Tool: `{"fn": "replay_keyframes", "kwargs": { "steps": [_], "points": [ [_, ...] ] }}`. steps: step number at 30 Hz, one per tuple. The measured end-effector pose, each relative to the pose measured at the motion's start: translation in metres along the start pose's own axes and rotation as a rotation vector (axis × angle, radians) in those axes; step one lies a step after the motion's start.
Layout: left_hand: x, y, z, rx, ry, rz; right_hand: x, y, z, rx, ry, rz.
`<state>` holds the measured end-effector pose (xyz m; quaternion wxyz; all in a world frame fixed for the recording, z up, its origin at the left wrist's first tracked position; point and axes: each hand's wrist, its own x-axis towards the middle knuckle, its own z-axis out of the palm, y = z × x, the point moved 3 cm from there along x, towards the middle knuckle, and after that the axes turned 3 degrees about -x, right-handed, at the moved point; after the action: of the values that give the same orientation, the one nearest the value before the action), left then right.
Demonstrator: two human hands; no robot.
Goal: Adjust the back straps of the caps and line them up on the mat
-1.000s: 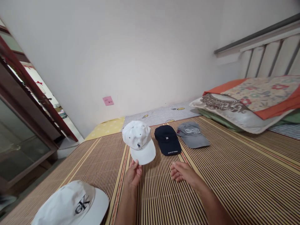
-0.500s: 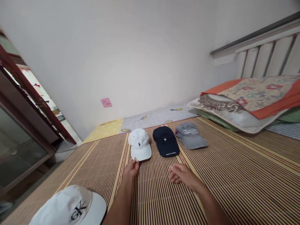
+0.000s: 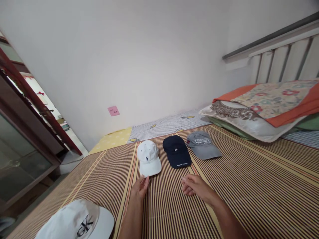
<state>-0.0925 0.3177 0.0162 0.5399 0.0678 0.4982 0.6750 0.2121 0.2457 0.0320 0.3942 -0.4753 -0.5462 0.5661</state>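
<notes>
A white baseball cap (image 3: 149, 156) with a small dark logo lies on the striped mat (image 3: 169, 212), its brim toward me. My left hand (image 3: 140, 187) has its fingertips on the front left edge of that brim, pinching it. Right of it sits a navy cap (image 3: 176, 151) with small white lettering on the brim. A grey cap (image 3: 203, 145) with white script is beside the navy one. My right hand (image 3: 195, 186), fingers loosely curled around nothing, hovers or rests just below the navy brim; which of the two I cannot tell.
Another white cap (image 3: 77, 219) with black letters lies at the lower left, cut off by the frame. Stacked pillows (image 3: 264, 113) stand at the right by a radiator (image 3: 284, 63). A white wall (image 3: 161, 59) with a pink note (image 3: 113, 111) rises behind the bed.
The white cap with the small logo has slid slightly toward me along with my left hand. My right hand, the navy cap and the grey cap look almost the same.
</notes>
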Motion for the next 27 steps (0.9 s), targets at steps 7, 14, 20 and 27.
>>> {"fn": "replay_keyframes", "kwargs": {
  "steps": [7, 14, 20, 27],
  "points": [
    [0.004, -0.012, 0.008, -0.008, 0.205, 0.121, 0.000, 0.001, -0.001, -0.047, 0.008, -0.008],
    [0.000, -0.015, -0.001, -0.043, 0.197, 0.203, 0.000, 0.005, -0.001, -0.134, 0.071, 0.008],
    [0.000, -0.016, -0.006, -0.054, 0.174, 0.220, 0.002, 0.008, 0.003, -0.169, 0.087, 0.007],
    [0.010, -0.022, 0.000, -0.020, 0.146, 0.254, 0.003, 0.009, 0.002, -0.164, 0.080, -0.001]
  ]
}}
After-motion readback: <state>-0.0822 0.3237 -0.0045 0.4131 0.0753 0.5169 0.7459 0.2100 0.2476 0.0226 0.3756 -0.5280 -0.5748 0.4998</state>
